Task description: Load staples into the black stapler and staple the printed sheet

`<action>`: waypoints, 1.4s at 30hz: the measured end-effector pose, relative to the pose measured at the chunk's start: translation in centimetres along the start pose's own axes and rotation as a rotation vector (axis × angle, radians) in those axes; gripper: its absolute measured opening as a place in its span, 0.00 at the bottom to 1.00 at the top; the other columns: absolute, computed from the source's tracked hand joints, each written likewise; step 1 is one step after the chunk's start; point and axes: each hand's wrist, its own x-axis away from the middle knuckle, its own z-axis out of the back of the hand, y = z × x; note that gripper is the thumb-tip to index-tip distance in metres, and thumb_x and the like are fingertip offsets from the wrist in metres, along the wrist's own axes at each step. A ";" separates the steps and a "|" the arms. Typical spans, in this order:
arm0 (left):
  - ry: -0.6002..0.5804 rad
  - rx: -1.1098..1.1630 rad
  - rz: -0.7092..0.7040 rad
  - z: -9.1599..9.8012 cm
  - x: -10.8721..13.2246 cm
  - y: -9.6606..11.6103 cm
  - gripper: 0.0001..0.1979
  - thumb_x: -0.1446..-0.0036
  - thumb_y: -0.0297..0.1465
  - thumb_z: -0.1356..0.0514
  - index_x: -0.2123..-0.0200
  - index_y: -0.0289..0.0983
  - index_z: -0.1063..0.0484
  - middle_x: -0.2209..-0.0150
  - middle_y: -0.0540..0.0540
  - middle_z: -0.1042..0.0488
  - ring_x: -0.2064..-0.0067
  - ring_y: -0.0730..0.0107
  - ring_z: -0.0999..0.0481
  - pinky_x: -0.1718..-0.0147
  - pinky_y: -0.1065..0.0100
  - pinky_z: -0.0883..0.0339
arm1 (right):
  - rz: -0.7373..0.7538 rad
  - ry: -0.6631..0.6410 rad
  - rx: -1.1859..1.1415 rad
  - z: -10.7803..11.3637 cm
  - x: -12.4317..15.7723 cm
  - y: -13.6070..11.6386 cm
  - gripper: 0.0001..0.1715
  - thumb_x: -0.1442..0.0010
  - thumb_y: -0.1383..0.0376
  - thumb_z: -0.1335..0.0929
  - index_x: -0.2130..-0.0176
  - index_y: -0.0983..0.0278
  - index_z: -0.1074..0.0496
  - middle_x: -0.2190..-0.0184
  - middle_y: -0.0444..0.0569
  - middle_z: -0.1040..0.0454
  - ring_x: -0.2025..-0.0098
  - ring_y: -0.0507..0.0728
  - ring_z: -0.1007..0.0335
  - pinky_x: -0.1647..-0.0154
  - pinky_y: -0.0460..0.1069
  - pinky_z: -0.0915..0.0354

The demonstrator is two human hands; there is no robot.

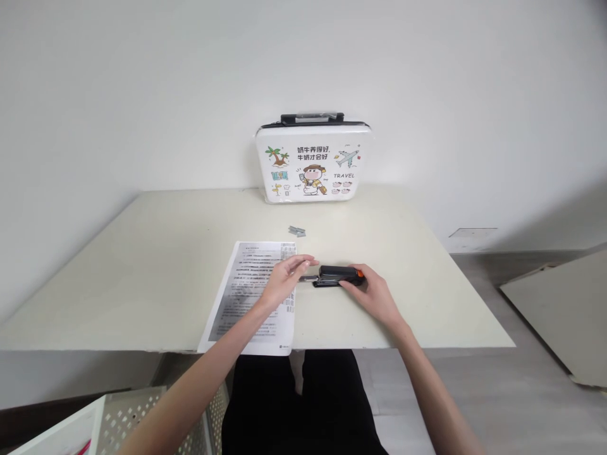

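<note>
A black stapler (339,275) with an orange part at its rear lies on the table. My right hand (374,294) is closed around that rear end, thumb on the near side. From the stapler's left end a thin metal piece (309,278) sticks out toward my left hand. My left hand (286,278) is held over the right edge of a printed sheet (237,284), thumb and fingers drawn together just above the metal piece. Whatever is between those fingertips is too small to make out. Beyond the sheet lie several grey staple strips (296,231).
A white case (313,161) with cartoon prints and a black handle stands against the wall at the back of the pale table (156,265). The sheet's lower end reaches the table's front edge. Below left is a white perforated container (128,411).
</note>
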 end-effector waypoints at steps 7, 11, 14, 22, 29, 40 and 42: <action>-0.036 0.026 0.014 -0.4 0.2 -1.2 0.14 0.33 0.42 0.37 0.52 0.39 0.21 0.48 0.42 0.17 0.44 0.55 0.18 0.42 0.56 0.28 | 0.004 -0.004 -0.008 0.0 0.0 0.1 0.23 0.34 0.48 0.29 0.48 0.58 0.27 0.50 0.53 0.20 0.49 0.64 0.23 0.47 0.59 0.28; -0.085 -0.103 -0.004 -0.5 0.4 -1.5 0.15 0.34 0.40 0.35 0.48 0.40 0.22 0.47 0.44 0.17 0.43 0.55 0.19 0.42 0.57 0.28 | 0.009 -0.006 -0.011 0.1 0.0 0.0 0.23 0.34 0.48 0.29 0.48 0.58 0.27 0.50 0.53 0.20 0.49 0.64 0.23 0.47 0.58 0.28; -0.103 -0.193 -0.020 -0.4 0.5 -1.8 0.19 0.33 0.37 0.36 0.41 0.43 0.26 0.47 0.46 0.16 0.42 0.56 0.20 0.41 0.57 0.29 | 0.010 -0.006 -0.010 0.0 0.0 0.1 0.22 0.34 0.48 0.29 0.48 0.58 0.27 0.49 0.53 0.20 0.49 0.64 0.24 0.46 0.59 0.29; -0.122 -0.286 -0.069 -0.1 0.3 -2.2 0.17 0.33 0.36 0.37 0.42 0.42 0.26 0.48 0.47 0.16 0.43 0.57 0.19 0.40 0.57 0.30 | 0.011 -0.002 0.000 0.0 0.0 0.2 0.23 0.34 0.48 0.29 0.47 0.58 0.27 0.50 0.53 0.20 0.50 0.64 0.23 0.48 0.59 0.28; -0.167 -0.320 -0.116 0.2 0.3 -2.1 0.16 0.31 0.36 0.38 0.43 0.42 0.25 0.46 0.47 0.17 0.42 0.57 0.19 0.43 0.59 0.27 | 0.011 -0.001 0.007 0.0 0.0 0.2 0.22 0.34 0.48 0.29 0.48 0.58 0.28 0.50 0.53 0.20 0.50 0.64 0.24 0.48 0.59 0.29; -0.182 -0.585 -0.295 0.8 0.0 -3.2 0.13 0.28 0.37 0.40 0.45 0.42 0.23 0.44 0.45 0.19 0.42 0.56 0.21 0.41 0.55 0.30 | 0.001 -0.005 -0.014 0.1 0.0 0.0 0.22 0.34 0.49 0.29 0.48 0.58 0.27 0.49 0.53 0.20 0.49 0.64 0.24 0.47 0.59 0.29; -0.186 -0.668 -0.333 1.0 0.3 -3.3 0.13 0.27 0.36 0.42 0.43 0.43 0.24 0.43 0.45 0.20 0.39 0.56 0.23 0.39 0.53 0.32 | 0.001 -0.004 -0.019 0.1 0.0 0.0 0.22 0.34 0.48 0.29 0.48 0.58 0.27 0.50 0.53 0.20 0.49 0.65 0.24 0.47 0.59 0.29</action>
